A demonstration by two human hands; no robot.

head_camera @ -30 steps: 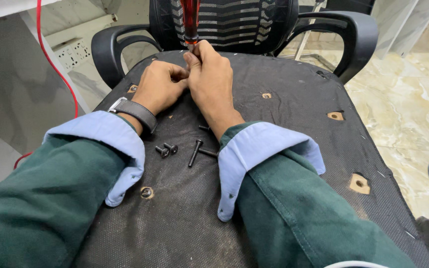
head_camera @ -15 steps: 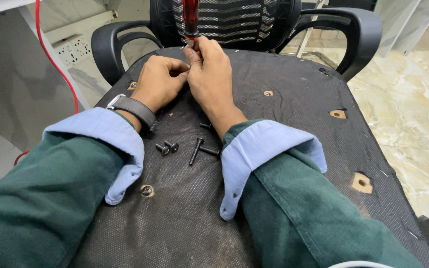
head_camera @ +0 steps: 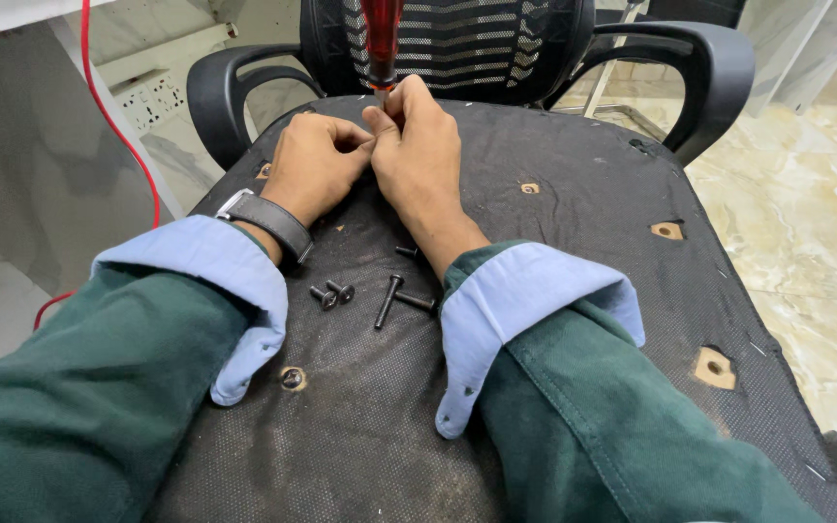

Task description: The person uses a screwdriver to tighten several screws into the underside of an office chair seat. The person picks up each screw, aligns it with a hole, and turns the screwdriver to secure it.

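A red-handled screwdriver (head_camera: 381, 44) stands upright at the far end of an upturned chair seat (head_camera: 573, 252), its lower end pinched in the closed right hand (head_camera: 418, 145). The left hand (head_camera: 314, 165) is curled into a fist and presses against the right; whether it holds anything cannot be told. Loose black bolts (head_camera: 387, 300) lie on the seat between the forearms. A red cable (head_camera: 118, 145) hangs at the left.

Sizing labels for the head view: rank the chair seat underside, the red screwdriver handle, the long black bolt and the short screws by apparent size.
1. Chair seat underside
2. Red screwdriver handle, partly cut off at the top
3. Long black bolt
4. Short screws, the two look alike, so unranked
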